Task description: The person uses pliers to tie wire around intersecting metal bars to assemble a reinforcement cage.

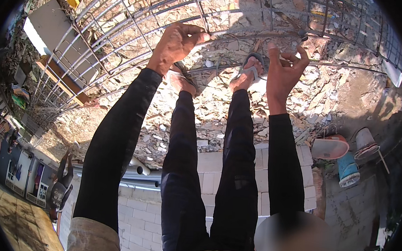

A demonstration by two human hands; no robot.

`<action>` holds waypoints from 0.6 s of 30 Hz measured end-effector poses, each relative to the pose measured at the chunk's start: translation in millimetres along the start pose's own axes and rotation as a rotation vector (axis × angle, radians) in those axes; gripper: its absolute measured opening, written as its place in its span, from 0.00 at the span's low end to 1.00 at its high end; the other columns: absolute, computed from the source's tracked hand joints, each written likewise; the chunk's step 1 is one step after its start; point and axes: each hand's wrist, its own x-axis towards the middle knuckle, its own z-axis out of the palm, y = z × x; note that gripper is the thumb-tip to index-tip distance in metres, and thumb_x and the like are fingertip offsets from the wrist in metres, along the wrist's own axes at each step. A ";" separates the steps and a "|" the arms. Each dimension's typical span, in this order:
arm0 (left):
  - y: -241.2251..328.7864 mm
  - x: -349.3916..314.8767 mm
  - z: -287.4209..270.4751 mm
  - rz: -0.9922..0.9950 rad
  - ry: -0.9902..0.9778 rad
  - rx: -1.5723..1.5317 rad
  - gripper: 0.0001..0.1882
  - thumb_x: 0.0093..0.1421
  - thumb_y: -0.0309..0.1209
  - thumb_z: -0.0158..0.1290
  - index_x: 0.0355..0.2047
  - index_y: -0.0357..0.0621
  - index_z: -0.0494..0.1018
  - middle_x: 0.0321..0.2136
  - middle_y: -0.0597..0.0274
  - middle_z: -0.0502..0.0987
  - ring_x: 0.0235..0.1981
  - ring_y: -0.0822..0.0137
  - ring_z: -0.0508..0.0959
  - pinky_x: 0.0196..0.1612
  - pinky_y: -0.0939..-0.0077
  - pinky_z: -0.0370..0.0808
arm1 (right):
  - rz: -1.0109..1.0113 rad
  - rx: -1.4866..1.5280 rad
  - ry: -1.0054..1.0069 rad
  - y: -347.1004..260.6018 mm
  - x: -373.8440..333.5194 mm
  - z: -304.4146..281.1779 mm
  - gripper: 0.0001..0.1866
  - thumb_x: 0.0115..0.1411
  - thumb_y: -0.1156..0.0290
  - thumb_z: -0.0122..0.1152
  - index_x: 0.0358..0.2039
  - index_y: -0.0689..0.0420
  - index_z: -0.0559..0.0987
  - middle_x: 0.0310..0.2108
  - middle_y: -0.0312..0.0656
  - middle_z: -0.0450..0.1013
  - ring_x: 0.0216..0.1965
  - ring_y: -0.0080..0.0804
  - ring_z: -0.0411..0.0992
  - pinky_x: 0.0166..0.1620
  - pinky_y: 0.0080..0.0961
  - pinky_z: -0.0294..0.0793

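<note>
A long cage of steel rebar [133, 20] curves across the far side above rubble-strewn ground. My left hand [177, 47] is at its near lower bar, thumb and fingers pinched together by a crossing rod. Whatever lies in that pinch is too small to make out. My right hand [284, 77] is raised just short of the cage, its thumb and curled forefinger apart, with nothing visible between them. Beyond its fingertips a small dark item [303, 36] sits at the bar; its kind is unclear.
My sandalled feet [247, 73] stand on broken chips close to the cage. Pale blocks [281, 171] and grey pipes [137, 177] lie nearer me. Buckets, one of them blue [347, 168], are at the right. A grey board [58, 34] rests far left; another person [60, 188] is at lower left.
</note>
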 end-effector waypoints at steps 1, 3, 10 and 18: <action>1.1 -0.2 -2.6 -0.003 0.001 0.005 0.17 0.61 0.40 0.65 0.40 0.37 0.83 0.20 0.72 0.73 0.21 0.80 0.66 0.25 0.80 0.63 | -0.055 0.026 -0.012 -8.9 11.2 -13.2 0.42 0.58 0.66 0.73 0.66 0.58 0.57 0.41 0.42 0.66 0.29 0.24 0.72 0.30 0.21 0.73; 1.4 6.4 -0.2 0.058 -0.018 0.116 0.18 0.61 0.40 0.65 0.42 0.38 0.82 0.20 0.72 0.74 0.21 0.80 0.66 0.26 0.80 0.65 | -0.209 -0.084 -0.096 -10.6 45.6 -32.4 0.38 0.58 0.64 0.73 0.65 0.57 0.66 0.36 0.39 0.72 0.29 0.20 0.72 0.28 0.19 0.70; -6.7 6.4 0.9 0.066 -0.006 0.084 0.17 0.60 0.43 0.65 0.37 0.40 0.84 0.22 0.63 0.80 0.23 0.77 0.73 0.30 0.76 0.72 | -0.269 -0.090 -0.174 -26.1 83.1 -35.8 0.15 0.58 0.65 0.73 0.44 0.56 0.86 0.21 0.28 0.74 0.23 0.11 0.67 0.27 0.14 0.65; -12.9 3.4 -6.2 0.051 -0.016 0.060 0.16 0.61 0.42 0.65 0.39 0.40 0.83 0.24 0.72 0.77 0.26 0.78 0.70 0.29 0.79 0.68 | -0.463 -0.029 0.054 -138.7 37.2 -112.7 0.12 0.58 0.77 0.71 0.43 0.63 0.83 0.23 0.31 0.75 0.21 0.11 0.65 0.26 0.10 0.62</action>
